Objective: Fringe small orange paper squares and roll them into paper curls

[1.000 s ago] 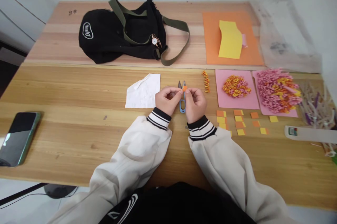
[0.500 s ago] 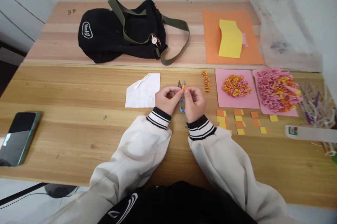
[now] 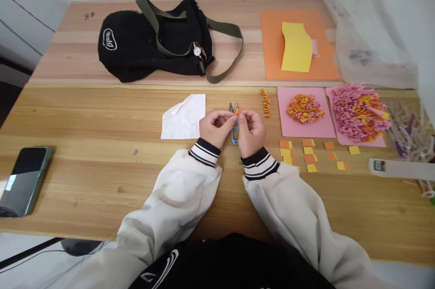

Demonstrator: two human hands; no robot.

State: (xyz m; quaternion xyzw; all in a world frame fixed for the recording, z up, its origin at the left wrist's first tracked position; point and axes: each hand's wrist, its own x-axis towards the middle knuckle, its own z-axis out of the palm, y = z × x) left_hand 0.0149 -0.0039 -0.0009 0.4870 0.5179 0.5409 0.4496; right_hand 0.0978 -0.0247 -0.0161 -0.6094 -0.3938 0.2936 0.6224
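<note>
Clearly, the wooden worktop was the largest thing in view, spreading beneath everything. Next came the white sleeves with striped black cuffs, the forearms resting over its near side. A black bag with olive straps lay on its side at the far left, and a see-through plastic bag at the far right corner. Beside the plastic bag was an orange sheet, with a yellow sheet lying on it. Nearer, two pink sheets lay side by side, the left bearing a cluster of orange, yellow and pink bits, the right a bigger, mostly pink heap. A phone lay at the left, and a creased white paper just beside the left hand.

That hand and the right hand met at the thumbs, each grip closed around a small orange piece held up between them; fingers hid most of it. Below them lay blue-handled scissors, blades apart, pointing away. A watch rested on the black bag. Smaller again were a short row of orange curls and the orange-and-yellow squares right of the hands.
</note>
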